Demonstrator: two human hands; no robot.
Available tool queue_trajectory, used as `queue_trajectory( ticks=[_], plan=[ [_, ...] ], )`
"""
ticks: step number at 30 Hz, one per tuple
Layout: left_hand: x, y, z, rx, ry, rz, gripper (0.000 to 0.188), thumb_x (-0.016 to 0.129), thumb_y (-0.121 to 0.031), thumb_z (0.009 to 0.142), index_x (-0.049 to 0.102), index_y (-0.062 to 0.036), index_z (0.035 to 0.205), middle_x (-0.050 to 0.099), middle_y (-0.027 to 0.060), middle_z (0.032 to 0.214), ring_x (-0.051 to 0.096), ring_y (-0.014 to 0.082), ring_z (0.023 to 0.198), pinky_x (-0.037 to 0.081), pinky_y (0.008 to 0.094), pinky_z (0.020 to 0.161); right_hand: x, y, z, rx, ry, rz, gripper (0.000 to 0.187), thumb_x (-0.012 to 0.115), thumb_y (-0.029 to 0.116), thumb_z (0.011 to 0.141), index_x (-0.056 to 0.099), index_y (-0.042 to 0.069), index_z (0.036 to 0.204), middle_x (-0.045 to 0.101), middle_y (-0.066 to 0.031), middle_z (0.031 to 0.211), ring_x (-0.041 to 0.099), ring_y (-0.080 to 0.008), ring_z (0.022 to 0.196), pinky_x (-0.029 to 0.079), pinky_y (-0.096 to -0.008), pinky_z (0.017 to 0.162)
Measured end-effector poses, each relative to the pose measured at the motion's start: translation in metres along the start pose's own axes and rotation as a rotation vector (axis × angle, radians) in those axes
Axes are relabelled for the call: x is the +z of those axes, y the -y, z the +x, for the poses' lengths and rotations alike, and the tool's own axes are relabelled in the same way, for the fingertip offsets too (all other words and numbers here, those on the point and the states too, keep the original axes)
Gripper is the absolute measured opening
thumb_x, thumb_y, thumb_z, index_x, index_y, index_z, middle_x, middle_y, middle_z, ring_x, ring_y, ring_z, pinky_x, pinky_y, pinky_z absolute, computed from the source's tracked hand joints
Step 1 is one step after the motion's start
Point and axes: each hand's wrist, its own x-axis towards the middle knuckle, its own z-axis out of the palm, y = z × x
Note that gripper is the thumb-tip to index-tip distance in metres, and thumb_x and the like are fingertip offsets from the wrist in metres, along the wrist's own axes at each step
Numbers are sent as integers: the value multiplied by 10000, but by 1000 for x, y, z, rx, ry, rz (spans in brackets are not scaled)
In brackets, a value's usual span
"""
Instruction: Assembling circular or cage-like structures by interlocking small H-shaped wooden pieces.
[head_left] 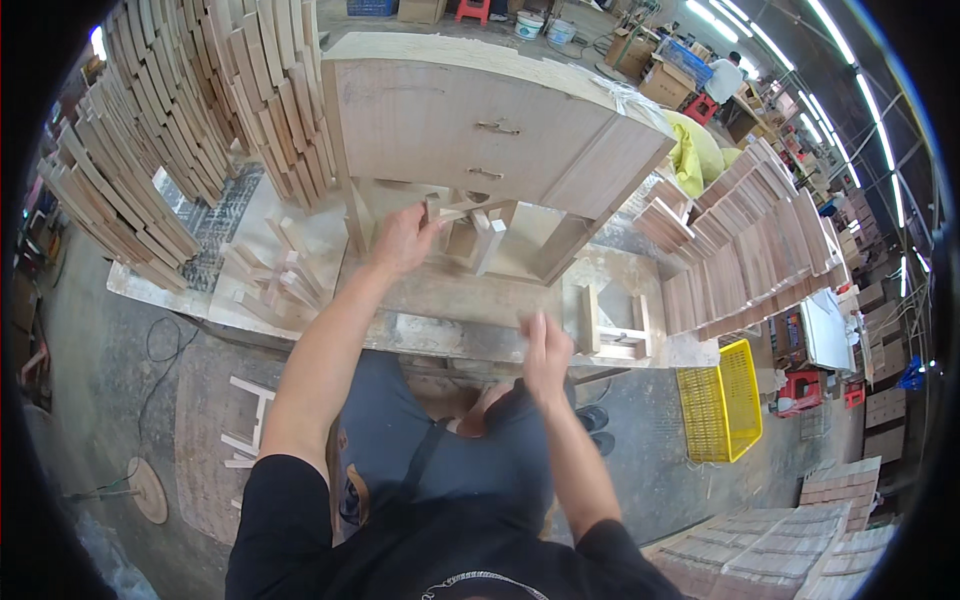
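My left hand reaches over the bench and is closed on a small wooden frame of pale sticks, holding it tilted by one end. That frame is in front of the opening of a wooden cabinet-like stand. Over the bench's front edge, my right hand is curled, its fingertips blurred; whether anything is in it, I cannot make out. Just right of it, another pale wooden frame lies on the workbench.
Tall stacks of wood strips fill the bench's left, with loose short sticks before them. More stacked pieces stand at the right. A yellow crate is below. White frames lie lower left. Far off, a person sits.
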Motion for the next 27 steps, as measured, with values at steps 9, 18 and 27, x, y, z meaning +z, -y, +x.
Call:
queue_trajectory(
  ticks=[9, 18, 27],
  plan=[
    [-3, -5, 1, 70, 17, -30, 313, 718, -250, 961, 666, 53, 1023, 683, 269, 843, 671, 442, 783, 515, 464, 707, -144, -78, -223, 548, -52, -230, 449, 530, 295, 1090, 720, -58, 887, 685, -90, 727, 646, -155, 691, 518, -327, 661],
    [-9, -20, -2, -3, 61, 52, 309, 718, -238, 961, 668, 53, 1054, 685, 251, 848, 668, 398, 770, 515, 445, 722, -146, -75, -175, 474, -25, -151, 463, 522, 293, 1096, 728, -72, 899, 713, -125, 723, 686, -173, 691, 536, -332, 670],
    [-6, 14, 7, 14, 61, 0, 293, 743, -195, 944, 699, 48, 1101, 728, 186, 918, 674, 264, 820, 532, 393, 775, -145, -35, -186, 296, 85, -171, 329, 583, 187, 1063, 734, -38, 876, 670, -56, 693, 607, -114, 652, 485, -290, 633]
  ],
)
